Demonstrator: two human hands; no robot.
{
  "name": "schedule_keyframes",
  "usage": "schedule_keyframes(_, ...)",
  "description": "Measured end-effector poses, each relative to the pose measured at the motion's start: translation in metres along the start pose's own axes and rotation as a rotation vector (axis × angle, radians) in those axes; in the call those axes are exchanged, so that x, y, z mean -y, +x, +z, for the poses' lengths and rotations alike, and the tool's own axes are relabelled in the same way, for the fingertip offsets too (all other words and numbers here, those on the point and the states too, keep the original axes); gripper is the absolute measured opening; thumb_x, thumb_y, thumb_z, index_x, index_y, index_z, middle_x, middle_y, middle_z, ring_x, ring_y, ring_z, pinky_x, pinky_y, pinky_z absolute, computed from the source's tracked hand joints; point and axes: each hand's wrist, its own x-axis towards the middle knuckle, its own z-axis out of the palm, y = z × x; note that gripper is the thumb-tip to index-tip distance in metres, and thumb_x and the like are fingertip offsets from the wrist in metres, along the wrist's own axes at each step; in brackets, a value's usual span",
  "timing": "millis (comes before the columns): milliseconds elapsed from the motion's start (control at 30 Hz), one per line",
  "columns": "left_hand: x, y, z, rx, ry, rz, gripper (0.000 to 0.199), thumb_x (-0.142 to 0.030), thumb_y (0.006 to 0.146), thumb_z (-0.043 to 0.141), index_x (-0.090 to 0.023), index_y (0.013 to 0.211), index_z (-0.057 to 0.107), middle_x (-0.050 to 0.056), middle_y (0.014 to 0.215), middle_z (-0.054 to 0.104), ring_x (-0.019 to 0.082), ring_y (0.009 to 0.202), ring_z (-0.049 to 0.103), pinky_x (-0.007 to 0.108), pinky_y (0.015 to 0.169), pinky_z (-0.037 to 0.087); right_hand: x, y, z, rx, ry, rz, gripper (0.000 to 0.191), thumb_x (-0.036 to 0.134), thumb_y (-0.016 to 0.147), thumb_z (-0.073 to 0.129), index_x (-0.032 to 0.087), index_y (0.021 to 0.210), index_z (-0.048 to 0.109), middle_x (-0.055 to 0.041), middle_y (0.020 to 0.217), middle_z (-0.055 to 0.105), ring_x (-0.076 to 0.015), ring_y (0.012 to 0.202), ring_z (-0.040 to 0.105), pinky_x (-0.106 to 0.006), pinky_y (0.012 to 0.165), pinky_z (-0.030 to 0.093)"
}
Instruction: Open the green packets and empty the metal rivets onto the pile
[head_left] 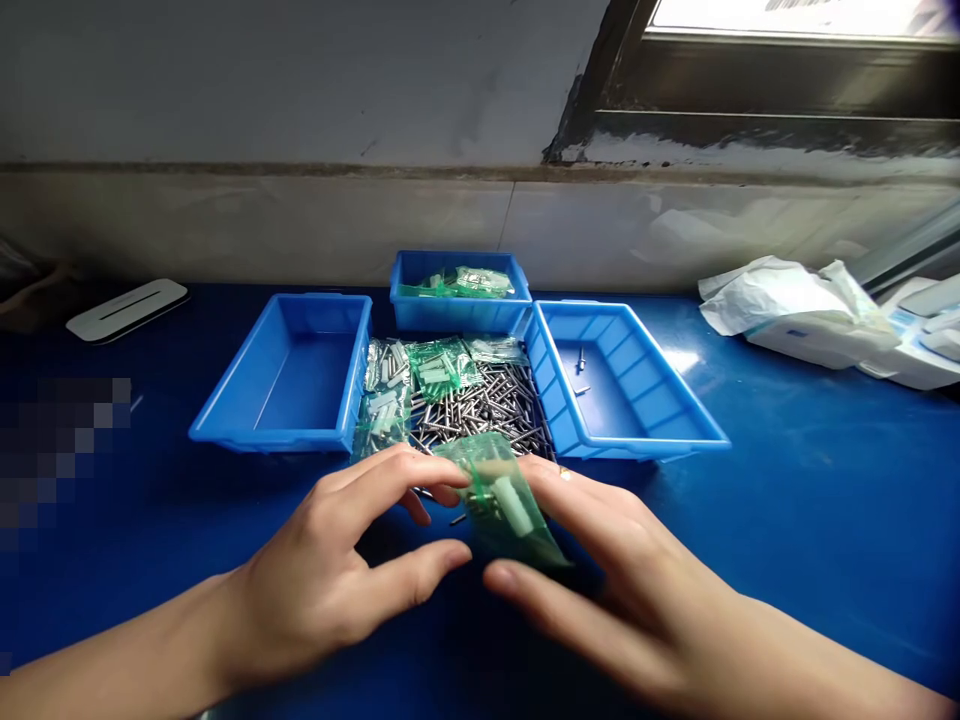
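Observation:
A small translucent green plastic bag (499,505) is held up between my hands, tilted, with a white plastic piece and small metal parts showing inside. My left hand (360,540) has its index fingertip against the bag's upper left corner, thumb apart from it. The fingers of my right hand (600,560) reach behind the bag's upper right side, partly hidden; the thumb stays lower and clear of it. Just beyond lies a pile of metal pins (487,405), possibly rivets, beside several filled bags (439,368).
A blue bin (281,438) stands at left. Another blue bin (645,445) at right holds a couple of small parts. Green bags lie in the rear bin (461,318). White wrapping (795,305) lies far right, a flat white device (127,310) far left, and a wall behind.

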Motion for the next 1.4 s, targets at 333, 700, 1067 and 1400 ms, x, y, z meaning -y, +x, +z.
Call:
schedule_keyframes(333, -0.002, 0.003, -0.003, 0.043, 0.007, -0.234, 0.012, -0.026, 0.093, 0.062, -0.023, 0.084, 0.069, -0.005, 0.06, 0.066, 0.01, 0.053, 0.062, 0.014, 0.046, 0.043, -0.003, -0.001, -0.001, 0.003, -0.027, -0.014, 0.027, 0.003, 0.088, 0.055, 0.022, 0.105, 0.065, -0.0027, 0.095, 0.075, -0.0145, 0.083, 0.072, -0.019, 0.077, 0.055)
schedule_keyframes(700, -0.009, -0.002, -0.003, 0.282, -0.061, -0.327, 0.02, -0.029, 0.092, 0.054, -0.021, 0.074, 0.051, -0.007, 0.055, 0.051, 0.01, 0.045, 0.05, 0.017, 0.044, 0.037, -0.018, -0.006, 0.007, -0.278, -0.104, 0.076, 0.028, 0.016, 0.085, 0.073, 0.025, 0.104, 0.054, 0.0053, 0.082, 0.062, -0.0106, 0.066, 0.061, -0.018, 0.062, 0.053)
schedule_keyframes(1067, -0.002, -0.004, -0.008, 0.202, 0.178, 0.179, 0.022, -0.02, 0.091, 0.072, -0.025, 0.111, 0.065, -0.001, 0.113, 0.055, 0.012, 0.103, 0.06, 0.013, 0.098, 0.046, 0.001, 0.0, 0.003, -0.041, -0.017, 0.031, 0.033, 0.036, 0.085, 0.079, 0.018, 0.109, 0.064, -0.0004, 0.094, 0.074, -0.0139, 0.079, 0.07, -0.017, 0.073, 0.054)
schedule_keyframes(1400, 0.002, -0.004, 0.001, -0.114, 0.013, -0.09, 0.03, -0.014, 0.092, 0.064, -0.031, 0.112, 0.051, -0.011, 0.068, 0.059, 0.008, 0.061, 0.061, 0.013, 0.064, 0.051, -0.005, 0.001, -0.003, -0.104, 0.009, 0.109, 0.015, 0.018, 0.097, 0.056, 0.026, 0.087, 0.065, 0.0038, 0.076, 0.072, -0.014, 0.064, 0.066, -0.02, 0.06, 0.053)
